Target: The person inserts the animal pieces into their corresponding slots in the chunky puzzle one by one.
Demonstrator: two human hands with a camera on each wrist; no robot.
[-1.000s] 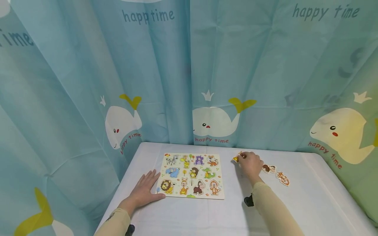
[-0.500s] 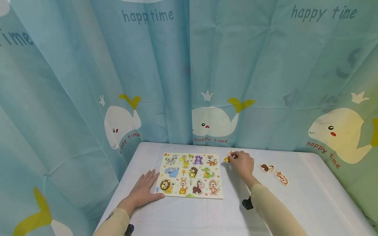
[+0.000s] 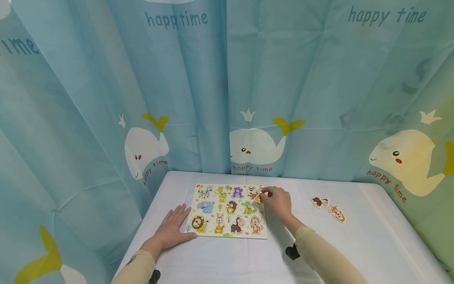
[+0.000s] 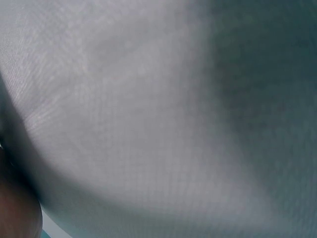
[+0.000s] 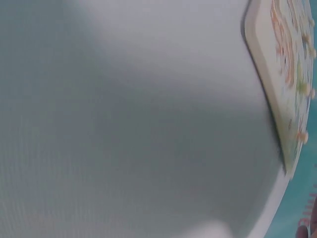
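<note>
A puzzle board [image 3: 227, 235] printed with cartoon animals lies flat on the white table. Over its upper right corner, my right hand [image 3: 279, 202] pinches a small orange-yellow kangaroo puzzle piece [image 3: 259, 198], which overlaps the tiger picture in the head view. My left hand [image 3: 172, 228] rests with fingers spread along the board's left edge, thumb by the lower left corner. In the right wrist view, the board [image 5: 270, 84] shows its side and several small knobs, while my fingertips [image 5: 314, 220] barely enter at the lower right; the piece is out of sight there.
Right of the board lie a brown gorilla-like piece [image 3: 320, 202] and an orange monkey piece [image 3: 337, 214], close together on the white tablecloth [image 3: 337, 248]. A blue curtain [image 3: 198, 79] with whale prints hangs behind the table. Cloth fills nearly all of the left wrist view.
My right hand has carried the kangaroo piece leftward from the table to over the board's upper right corner. The left hand has stayed at the board's left edge.
</note>
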